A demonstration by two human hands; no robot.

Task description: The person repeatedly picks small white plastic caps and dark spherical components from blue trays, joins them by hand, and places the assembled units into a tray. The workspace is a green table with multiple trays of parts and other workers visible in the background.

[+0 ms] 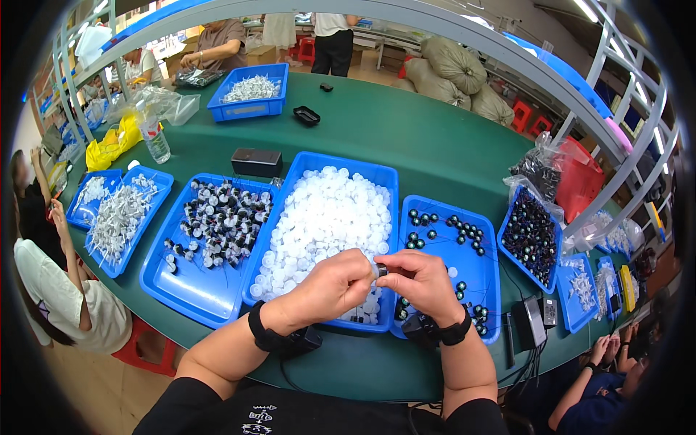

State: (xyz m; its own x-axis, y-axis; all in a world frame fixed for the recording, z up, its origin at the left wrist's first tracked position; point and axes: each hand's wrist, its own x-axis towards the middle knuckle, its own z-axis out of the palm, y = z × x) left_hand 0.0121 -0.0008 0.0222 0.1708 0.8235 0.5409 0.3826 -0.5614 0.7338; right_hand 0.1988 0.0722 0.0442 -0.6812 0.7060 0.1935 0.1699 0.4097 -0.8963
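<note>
My left hand (337, 279) and my right hand (420, 281) meet above the front right part of a blue tray (394, 181) heaped with white translucent plastic caps (330, 210). Thumb and fingers of the right hand pinch a small black cylindrical part (380, 270). The left hand is closed against its other end, where a bit of white shows; most of what it grips is hidden. Right of it, another blue tray (453, 304) has loose dark round parts with thin wires. The left tray (199, 290) is piled with black parts fitted with clear caps.
Trays of white wired parts (119, 217) stand far left, a tray of dark parts (533, 235) to the right. A black box (257, 162), a water bottle (154, 138) and a blue bin (249, 109) lie beyond. Metal shelf bars (406, 14) cross overhead. Other people sit at both sides.
</note>
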